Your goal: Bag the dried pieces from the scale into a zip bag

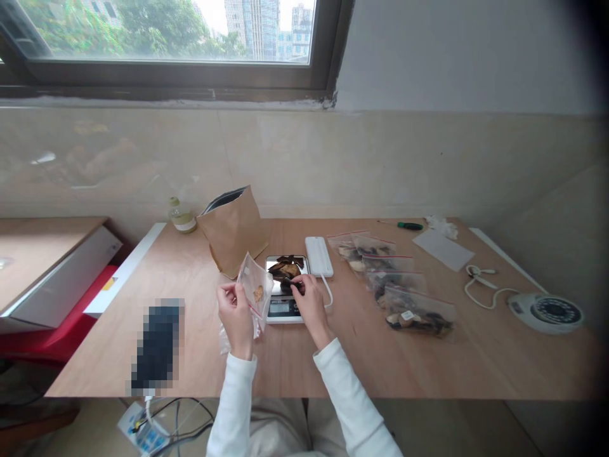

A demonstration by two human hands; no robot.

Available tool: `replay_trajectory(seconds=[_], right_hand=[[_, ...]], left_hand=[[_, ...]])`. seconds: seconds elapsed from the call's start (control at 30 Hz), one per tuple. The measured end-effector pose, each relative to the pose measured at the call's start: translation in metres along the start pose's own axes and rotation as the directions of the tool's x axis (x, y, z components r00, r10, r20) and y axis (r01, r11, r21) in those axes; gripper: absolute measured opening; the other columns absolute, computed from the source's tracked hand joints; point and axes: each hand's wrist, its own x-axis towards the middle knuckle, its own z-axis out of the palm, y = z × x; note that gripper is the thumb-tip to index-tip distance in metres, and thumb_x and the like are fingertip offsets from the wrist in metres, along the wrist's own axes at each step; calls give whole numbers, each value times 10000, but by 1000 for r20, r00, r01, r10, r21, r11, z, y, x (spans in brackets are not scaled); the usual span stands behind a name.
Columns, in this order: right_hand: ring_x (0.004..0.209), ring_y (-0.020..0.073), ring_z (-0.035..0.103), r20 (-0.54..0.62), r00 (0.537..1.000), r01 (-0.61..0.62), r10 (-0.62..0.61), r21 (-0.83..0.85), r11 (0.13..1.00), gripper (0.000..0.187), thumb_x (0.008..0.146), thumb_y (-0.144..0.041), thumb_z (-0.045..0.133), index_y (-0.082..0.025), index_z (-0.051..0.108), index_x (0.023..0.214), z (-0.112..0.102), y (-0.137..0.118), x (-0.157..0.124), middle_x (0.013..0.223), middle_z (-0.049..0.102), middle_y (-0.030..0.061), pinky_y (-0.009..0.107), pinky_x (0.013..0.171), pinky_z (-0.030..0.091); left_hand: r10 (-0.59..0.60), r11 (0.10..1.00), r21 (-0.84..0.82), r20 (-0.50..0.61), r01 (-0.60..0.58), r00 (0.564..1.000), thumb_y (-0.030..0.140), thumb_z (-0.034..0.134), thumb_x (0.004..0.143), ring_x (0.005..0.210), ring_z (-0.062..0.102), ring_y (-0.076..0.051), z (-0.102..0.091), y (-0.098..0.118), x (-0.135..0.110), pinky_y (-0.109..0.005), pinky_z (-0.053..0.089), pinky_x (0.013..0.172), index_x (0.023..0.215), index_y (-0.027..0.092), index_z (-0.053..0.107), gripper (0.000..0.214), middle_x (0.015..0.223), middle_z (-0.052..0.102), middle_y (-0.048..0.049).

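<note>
A clear zip bag is held by the left hand, its edge pinched firmly between thumb and fingers; a small brown slice is seen inside it. By the right hand, a dark dried slice is gripped between closed thumb and fingertips, at the near side of a heap of dried slices; whether it is lifted clear of the heap cannot be told. The heap is carried on the plate of a digital scale, which is set near the middle of the wooden table, its display turned toward the near edge. Some loose clear plastic is partly covered by the left hand.

Behind the zip bag, an open kraft paper pouch is stood toward the far edge, with a bottle placed near the far left corner. A white power bank is set just beside the scale, with a white cable attached. To its right, filled zip bags are laid in an overlapping row. Near the far edge, a green-handled screwdriver is placed close to a white sheet.
</note>
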Motion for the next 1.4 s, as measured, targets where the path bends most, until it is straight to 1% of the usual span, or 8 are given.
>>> replay_trajectory(seconds=[0.27, 0.47, 0.63, 0.8, 0.9, 1.07, 1.17, 1.4], right_hand=[[818, 165, 626, -18, 984, -156, 175, 379, 912, 155, 814, -274, 581, -162, 598, 920, -24, -58, 10, 903, 662, 68, 302, 763, 516], [787, 155, 611, 61, 998, -25, 12, 227, 974, 207, 838, -279, 563, -182, 626, 1010, -22, -92, 16, 956, 628, 66, 278, 700, 520], [980, 185, 594, -11, 995, 101, -101, 90, 991, 279, 935, -226, 370, -162, 622, 1038, -19, -53, 23, 1058, 613, 106, 332, 889, 488], [1320, 287, 366, 185, 964, 226, -189, -209, 951, 435, 891, -260, 498, -170, 509, 1316, 6, 5, 28, 1414, 423, 144, 474, 1086, 330], [1371, 324, 279, 238, 952, 264, -195, -306, 915, 491, 883, -271, 527, -179, 472, 1362, 17, 24, 32, 1470, 353, 141, 520, 1098, 293], [1163, 264, 479, 253, 935, 309, -249, -236, 921, 360, 875, -150, 478, -165, 585, 1219, 12, 36, 41, 1214, 548, 136, 439, 1011, 419], [1038, 240, 512, 244, 934, 314, -261, -214, 925, 384, 835, -37, 417, -175, 633, 1121, 6, 36, 43, 1065, 584, 104, 405, 945, 461], [1035, 229, 555, 182, 960, 227, -214, -53, 973, 305, 882, -107, 438, -173, 653, 1088, -4, 31, 47, 1057, 639, 102, 403, 950, 450]], left_hand=[[23, 998, 55, 23, -24, 999, 399, 524, 842, 647, 545, -128, 8, 2, -8, -240, 415, 612, 808, 194, 498, 210, 723, 551, 19], [-9, 999, 51, 73, 5, 997, 401, 467, 883, 586, 527, -127, 13, 4, -15, -250, 401, 583, 844, 201, 481, 205, 716, 556, 19], [-54, 998, 43, 67, 51, 996, 407, 470, 880, 508, 492, -115, 7, -1, -11, -242, 384, 526, 846, 204, 471, 206, 661, 530, 40], [-41, 999, -22, 60, 43, 997, 408, 518, 851, 520, 484, -108, 8, -2, -12, -220, 372, 509, 823, 195, 487, 217, 626, 506, 50], [-56, 994, -84, 74, 63, 996, 415, 538, 842, 521, 485, -107, 11, 3, -16, -221, 377, 509, 819, 191, 500, 229, 634, 513, 45], [-38, 993, -103, 114, 50, 993, 404, 540, 849, 543, 494, -110, 15, 6, -20, -224, 383, 527, 819, 192, 509, 217, 657, 517, 38], [-26, 996, -82, 125, 36, 992, 391, 527, 859, 551, 488, -106, 14, 4, -20, -220, 380, 542, 821, 194, 505, 202, 660, 512, 41], [-37, 998, -44, 87, 41, 996, 374, 516, 857, 585, 503, -105, 11, 5, -17, -214, 386, 569, 803, 194, 484, 191, 667, 520, 39]])
